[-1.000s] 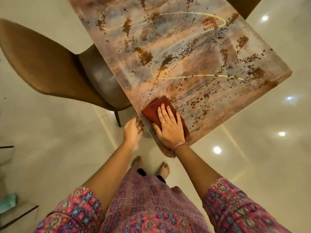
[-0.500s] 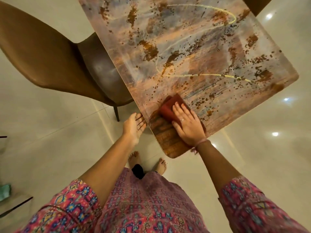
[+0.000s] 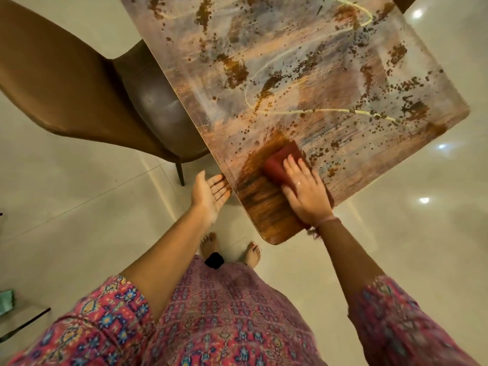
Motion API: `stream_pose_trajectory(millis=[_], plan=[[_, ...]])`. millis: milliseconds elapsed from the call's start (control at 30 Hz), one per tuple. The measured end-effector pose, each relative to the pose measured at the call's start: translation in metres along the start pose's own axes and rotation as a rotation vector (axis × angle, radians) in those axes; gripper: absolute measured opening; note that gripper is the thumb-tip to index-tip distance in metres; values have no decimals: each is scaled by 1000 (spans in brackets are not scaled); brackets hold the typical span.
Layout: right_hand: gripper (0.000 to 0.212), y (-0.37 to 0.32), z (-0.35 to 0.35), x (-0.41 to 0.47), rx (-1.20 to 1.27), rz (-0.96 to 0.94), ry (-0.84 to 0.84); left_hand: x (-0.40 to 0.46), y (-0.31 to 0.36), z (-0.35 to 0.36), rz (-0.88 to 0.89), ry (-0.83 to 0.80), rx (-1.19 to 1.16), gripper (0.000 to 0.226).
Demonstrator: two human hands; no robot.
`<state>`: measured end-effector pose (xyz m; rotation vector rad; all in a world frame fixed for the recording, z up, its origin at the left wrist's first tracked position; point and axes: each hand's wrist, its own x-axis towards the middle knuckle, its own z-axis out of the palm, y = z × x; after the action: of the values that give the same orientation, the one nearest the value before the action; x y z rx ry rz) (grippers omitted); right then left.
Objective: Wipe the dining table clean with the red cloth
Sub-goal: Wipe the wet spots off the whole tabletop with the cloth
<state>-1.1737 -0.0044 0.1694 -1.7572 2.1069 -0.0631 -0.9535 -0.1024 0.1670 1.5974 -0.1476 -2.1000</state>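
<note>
Starting at the left of the head view, a brown upholstered chair [image 3: 66, 93] stood pushed in against the left edge of the dining table [image 3: 303, 75], its seat partly under the tabletop and one dark leg visible on the pale tiled floor [image 3: 79, 207]. Just beside the near-left table edge, the left hand [image 3: 210, 192] was held flat and empty, palm up, fingers extended toward the edge; whether the fingertips touched the edge could not be determined. The tabletop carried a mottled brown, blue and orange pattern with thin pale curved lines, and a darker wet-looking streak ran across the near corner. On that corner lay the red cloth [image 3: 281, 162], folded and flat on the surface. The right hand [image 3: 303, 191] pressed down on the cloth with fingers spread and extended, palm covering its near part, not curled around it. A pink band [image 3: 328, 221] circled the right wrist. Below the table corner, two bare feet [image 3: 229, 247] stood on the floor, and patterned pink sleeves covered both upper arms.
</note>
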Motion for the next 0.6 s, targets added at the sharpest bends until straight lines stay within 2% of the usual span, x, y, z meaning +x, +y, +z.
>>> stream_pose_trajectory(millis=[67, 100, 133, 267, 400, 467, 600], plan=[[61, -15, -8, 46, 24, 216, 98, -2, 0, 0, 10, 5, -6, 58], [62, -32, -7, 62, 29, 274, 122, -3, 0, -1, 12, 8, -6, 57], [63, -51, -3, 71, 36, 255, 117, -3, 0, -1, 13, 10, -1, 58], [62, -104, 36, 11, -34, -211, -3, -3, 3, -3, -29, 49, -57, 60], [58, -70, 36, -32, -19, -329, -98, -1, 6, -4, -82, 9, -74, 72], [58, -60, 26, -8, -30, -277, -87, 0, 7, -3, -84, 18, -70, 71], [60, -79, 5, 79, 40, 21, 51, 2, 6, -3, -89, -25, -55, 72]])
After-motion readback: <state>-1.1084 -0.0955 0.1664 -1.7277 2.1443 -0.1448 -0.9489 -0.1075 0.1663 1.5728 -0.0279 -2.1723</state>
